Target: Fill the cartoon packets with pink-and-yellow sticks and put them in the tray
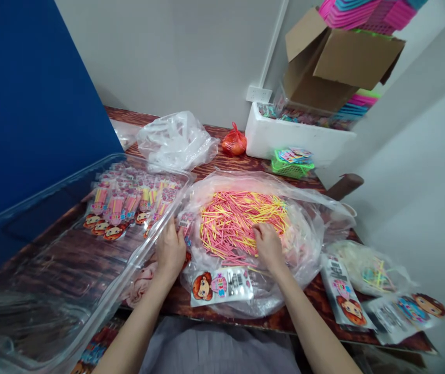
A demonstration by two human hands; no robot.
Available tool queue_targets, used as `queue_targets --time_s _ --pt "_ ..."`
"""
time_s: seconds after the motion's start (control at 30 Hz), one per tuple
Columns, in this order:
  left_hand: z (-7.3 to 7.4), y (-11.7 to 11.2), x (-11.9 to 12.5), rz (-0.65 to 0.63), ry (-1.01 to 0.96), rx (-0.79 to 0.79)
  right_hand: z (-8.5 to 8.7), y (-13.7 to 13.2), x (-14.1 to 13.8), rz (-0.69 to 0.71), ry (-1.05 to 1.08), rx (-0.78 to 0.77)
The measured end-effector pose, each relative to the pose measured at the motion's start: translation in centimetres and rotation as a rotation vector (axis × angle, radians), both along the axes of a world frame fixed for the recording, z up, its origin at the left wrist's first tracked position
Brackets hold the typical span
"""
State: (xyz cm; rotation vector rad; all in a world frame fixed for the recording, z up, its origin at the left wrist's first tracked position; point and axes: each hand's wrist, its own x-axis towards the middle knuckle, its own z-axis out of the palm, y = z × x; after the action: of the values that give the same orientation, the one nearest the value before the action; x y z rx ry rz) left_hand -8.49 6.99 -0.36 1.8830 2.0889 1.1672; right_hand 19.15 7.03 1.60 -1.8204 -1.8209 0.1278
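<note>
"What does the head view show of the sticks?"

"The pink and yellow sticks (230, 223) lie heaped on a crumpled clear plastic bag (311, 234), on the wood-grain tabletop (207, 169)."

"And the right hand?"

"The right hand (269, 246) is at the heap's four o'clock, fingers curled down to the sticks. Its fingertips look drawn together, but I can't tell whether that grip is clamped on any."

"The left?"

"The left hand (171, 249) is at the heap's eight o'clock, right by a barcoded packet (185, 222). Its fingers are bent; whether the grip pinches the packet, I can't tell."

"Anything printed nearby?"

"A silvery 'STICK' pouch (222, 285) with a cartoon girl lies at six o'clock. More pouches (345, 296) lie at four."

"Toward nine?"

"A clear plastic bin (138, 262), with filled stick packets (115, 208) bunched toward its far end."

"And beyond the heap?"

"A green basket (292, 170) at one o'clock, a knotted red bag (234, 141) at twelve, a white plastic bag (179, 139) at eleven."
</note>
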Motion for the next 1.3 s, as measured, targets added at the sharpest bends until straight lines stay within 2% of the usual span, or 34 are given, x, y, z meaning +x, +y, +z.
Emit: queue_targets --time_s 0.17,0.33,0.5,0.6,0.7,0.93,1.13,1.23,1.3 --pt "0.7 -1.8 0.2 -0.054 0.072 0.050 1.0 3.9 -1.5 -0.019 -0.138 -0.014" --pt "1.6 -3.4 1.1 -0.118 0.056 0.057 2.1 8.1 -3.3 -0.026 -0.294 -0.119" --pt "1.6 -3.6 1.8 -0.167 -0.007 0.035 2.4 10.1 -5.6 0.036 -0.448 -0.247" --pt "1.5 -3.5 2.1 -0.189 -0.014 0.020 2.4 10.1 -6.7 0.035 -0.498 -0.274" --pt "1.5 -3.6 2.2 -0.207 -0.024 0.025 2.4 9.6 -6.5 0.028 -0.501 -0.281" --pt "1.6 -4.0 1.8 -0.230 -0.022 0.016 3.3 7.3 -2.6 0.022 -0.443 -0.220" --pt "2.5 -4.3 3.2 -0.278 -0.053 0.022 4.2 6.1 -0.7 -0.014 -0.396 -0.154" --pt "3.1 -4.5 4.2 -0.308 -0.141 0.015 4.7 5.6 -0.6 0.002 -0.282 -0.086" --pt "3.3 -4.4 4.8 -0.339 -0.257 -0.015 4.8 5.3 -0.5 0.001 -0.090 -0.057"
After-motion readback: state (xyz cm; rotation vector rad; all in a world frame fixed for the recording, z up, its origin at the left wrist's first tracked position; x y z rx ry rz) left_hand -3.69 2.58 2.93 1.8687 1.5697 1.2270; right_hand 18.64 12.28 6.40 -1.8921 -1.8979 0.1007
